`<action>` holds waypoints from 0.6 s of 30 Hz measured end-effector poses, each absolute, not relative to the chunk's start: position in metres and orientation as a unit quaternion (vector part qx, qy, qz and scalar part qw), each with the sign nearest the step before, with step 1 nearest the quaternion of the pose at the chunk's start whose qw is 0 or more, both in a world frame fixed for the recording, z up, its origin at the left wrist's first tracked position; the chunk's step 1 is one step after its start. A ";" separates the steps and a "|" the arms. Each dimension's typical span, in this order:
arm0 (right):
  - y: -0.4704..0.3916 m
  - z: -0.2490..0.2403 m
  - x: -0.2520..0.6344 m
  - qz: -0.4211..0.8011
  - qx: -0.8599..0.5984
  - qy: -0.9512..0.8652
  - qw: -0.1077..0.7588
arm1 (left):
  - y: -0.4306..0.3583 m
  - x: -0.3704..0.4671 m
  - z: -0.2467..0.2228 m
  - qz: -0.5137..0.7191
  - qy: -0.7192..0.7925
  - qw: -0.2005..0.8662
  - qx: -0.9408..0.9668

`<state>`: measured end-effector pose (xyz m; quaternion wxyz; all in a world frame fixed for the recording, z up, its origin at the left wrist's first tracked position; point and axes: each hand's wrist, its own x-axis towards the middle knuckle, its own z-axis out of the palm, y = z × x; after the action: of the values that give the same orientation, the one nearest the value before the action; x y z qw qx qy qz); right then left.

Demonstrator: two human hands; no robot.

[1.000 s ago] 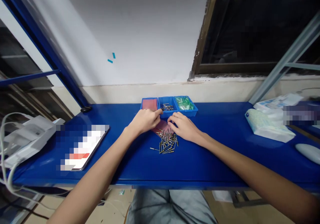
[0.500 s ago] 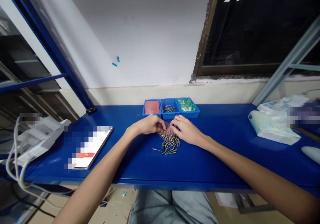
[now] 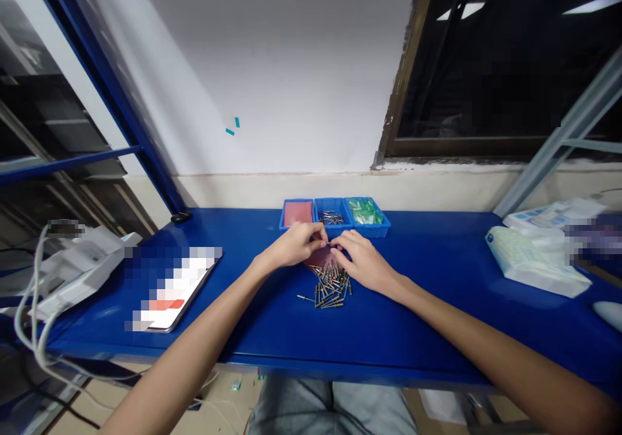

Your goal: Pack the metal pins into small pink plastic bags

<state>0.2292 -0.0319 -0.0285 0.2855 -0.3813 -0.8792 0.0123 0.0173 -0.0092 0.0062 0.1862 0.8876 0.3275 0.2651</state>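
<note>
Fingertips of my left hand (image 3: pixel 302 243) and my right hand (image 3: pixel 358 257) come close together over a pink plastic bag (image 3: pixel 318 258). Between them is a small thin metal piece, like a rivet (image 3: pixel 328 244), pinched by both hands. A loose pile of rivets (image 3: pixel 333 286) lies at the bag's near side on the blue table, with one rivet apart on the left. Just behind my hands stand three joined blue bins: the left one holds pink bags (image 3: pixel 298 213), the middle one some rivets (image 3: pixel 331 218), the right one green packets (image 3: pixel 363 211).
A phone-like device (image 3: pixel 182 289) lies on the blue table (image 3: pixel 413 344) at the left, near a white power strip (image 3: pixel 90 273) with cables. Tissue packs (image 3: pixel 534 260) and a white rounded object (image 3: pixel 610 315) are at the right.
Both hands have lifted slightly off the pile and bag, fingertips closer together, with a thin piece now visible between them. More of the pink bag shows. The view has shifted slightly.
</note>
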 end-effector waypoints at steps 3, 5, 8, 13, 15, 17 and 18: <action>-0.031 -0.028 0.229 0.023 -0.385 -0.875 0.293 | -0.011 0.022 0.000 0.275 0.322 0.209 0.881; -0.030 -0.027 0.229 0.027 -0.387 -0.872 0.298 | -0.011 0.025 -0.003 0.285 0.312 0.234 0.876; -0.030 -0.027 0.231 0.026 -0.391 -0.869 0.304 | -0.010 0.027 -0.005 0.307 0.299 0.255 0.867; -0.028 -0.028 0.235 -0.006 -0.390 -0.874 0.289 | -0.010 0.027 -0.005 0.325 0.300 0.217 0.870; -0.027 -0.028 0.236 -0.018 -0.390 -0.875 0.286 | -0.011 0.030 -0.006 0.339 0.297 0.197 0.871; -0.027 -0.026 0.236 -0.022 -0.393 -0.873 0.287 | -0.011 0.032 -0.007 0.357 0.295 0.182 0.867; -0.027 -0.025 0.236 -0.020 -0.397 -0.871 0.288 | -0.012 0.034 -0.008 0.364 0.296 0.174 0.866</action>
<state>0.2360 -0.0267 -0.0250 0.2882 -0.3970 -0.8712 -0.0202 0.0340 -0.0118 -0.0078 0.1736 0.8657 0.2960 0.3645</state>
